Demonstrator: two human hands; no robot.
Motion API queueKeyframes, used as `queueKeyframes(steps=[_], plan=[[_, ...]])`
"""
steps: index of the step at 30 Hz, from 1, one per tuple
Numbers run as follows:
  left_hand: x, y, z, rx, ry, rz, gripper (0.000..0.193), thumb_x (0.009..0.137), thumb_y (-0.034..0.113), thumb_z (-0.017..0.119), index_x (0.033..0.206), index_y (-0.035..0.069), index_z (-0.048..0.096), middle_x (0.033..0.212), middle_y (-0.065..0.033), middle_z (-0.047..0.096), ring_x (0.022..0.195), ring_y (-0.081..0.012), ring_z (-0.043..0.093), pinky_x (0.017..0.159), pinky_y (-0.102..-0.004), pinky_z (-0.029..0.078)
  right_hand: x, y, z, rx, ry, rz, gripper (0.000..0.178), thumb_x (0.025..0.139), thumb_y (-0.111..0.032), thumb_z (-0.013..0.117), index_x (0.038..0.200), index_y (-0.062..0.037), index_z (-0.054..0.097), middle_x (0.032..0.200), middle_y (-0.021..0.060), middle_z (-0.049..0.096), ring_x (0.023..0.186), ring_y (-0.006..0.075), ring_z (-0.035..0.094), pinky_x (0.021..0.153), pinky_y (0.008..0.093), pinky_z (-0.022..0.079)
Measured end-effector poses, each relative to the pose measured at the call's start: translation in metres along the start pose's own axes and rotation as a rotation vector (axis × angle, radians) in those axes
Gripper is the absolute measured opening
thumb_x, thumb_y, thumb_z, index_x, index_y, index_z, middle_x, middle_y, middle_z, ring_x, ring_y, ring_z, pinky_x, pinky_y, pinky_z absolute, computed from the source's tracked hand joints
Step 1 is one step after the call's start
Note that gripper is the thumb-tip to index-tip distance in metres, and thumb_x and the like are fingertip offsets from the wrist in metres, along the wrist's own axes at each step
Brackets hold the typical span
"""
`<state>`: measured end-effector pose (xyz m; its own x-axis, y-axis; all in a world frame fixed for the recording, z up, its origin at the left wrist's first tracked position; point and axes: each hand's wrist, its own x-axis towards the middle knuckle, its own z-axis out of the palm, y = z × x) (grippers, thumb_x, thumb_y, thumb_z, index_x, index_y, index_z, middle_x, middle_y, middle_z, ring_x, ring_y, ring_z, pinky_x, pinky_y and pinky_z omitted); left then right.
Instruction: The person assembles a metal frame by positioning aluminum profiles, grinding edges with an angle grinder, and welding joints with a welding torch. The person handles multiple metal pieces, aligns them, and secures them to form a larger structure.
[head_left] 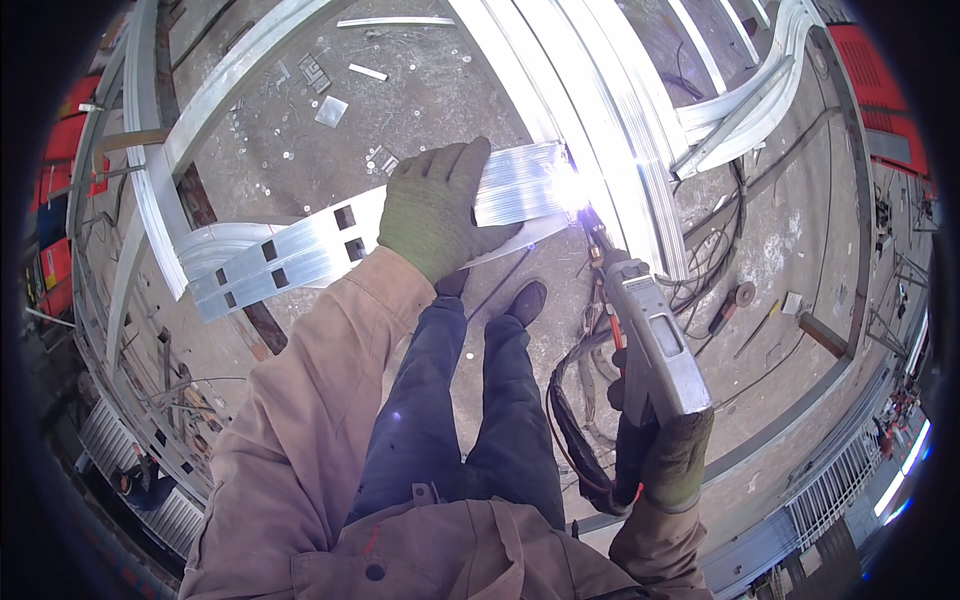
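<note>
My left hand [432,212], in a green work glove, grips a flat ribbed aluminium bar [310,245] from above, with the thumb toward my body. Square holes run along the bar's left part. Its right end meets a long ribbed aluminium rail [610,110], where a glaring white welding arc [571,188] washes out the joint. My right hand [678,458], also gloved, is closed around the handle of a grey welding gun [655,335]. The gun's nozzle points up and left at the arc. Its body partly hides the right fingers.
A black cable [567,425] loops beside my legs, and more hoses [715,265] lie right of the rail. Curved aluminium frame pieces [745,115] stand around. Metal offcuts [331,111] litter the floor beyond the bar. A disc-shaped grinder-like tool [735,303] lies at right. Red machines [870,95] stand farther off.
</note>
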<state>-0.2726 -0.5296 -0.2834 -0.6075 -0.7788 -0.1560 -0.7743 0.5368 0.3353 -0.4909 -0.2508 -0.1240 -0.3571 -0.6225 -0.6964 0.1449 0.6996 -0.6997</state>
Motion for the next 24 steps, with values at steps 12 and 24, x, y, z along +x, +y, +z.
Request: queueKeyframes(steps=[12,24], plan=[[-0.001,-0.002,0.000,-0.004,-0.004,0.008,0.112,0.086,0.069,0.098,0.172,0.012,0.057,0.164,-0.0212,0.069,0.153,-0.0440,0.066,0.136,-0.0648,0.044,-0.010,0.004,0.004,0.004,0.111,-0.074,0.126,0.095,-0.097,0.070,0.168,0.0052,0.058,0.146,0.0189,0.077,0.103,0.0211,0.077,0.083,0.0320,0.059],[-0.003,-0.003,0.005,0.025,0.024,0.009,0.114,0.086,0.072,0.097,0.173,0.011,0.056,0.163,-0.0220,0.069,0.153,-0.0443,0.066,0.137,-0.0654,0.043,0.015,-0.010,0.011,0.185,0.061,-0.041,0.137,0.089,-0.101,0.076,0.172,0.0049,0.053,0.148,0.0219,0.077,0.104,0.0217,0.079,0.088,0.0348,0.063]])
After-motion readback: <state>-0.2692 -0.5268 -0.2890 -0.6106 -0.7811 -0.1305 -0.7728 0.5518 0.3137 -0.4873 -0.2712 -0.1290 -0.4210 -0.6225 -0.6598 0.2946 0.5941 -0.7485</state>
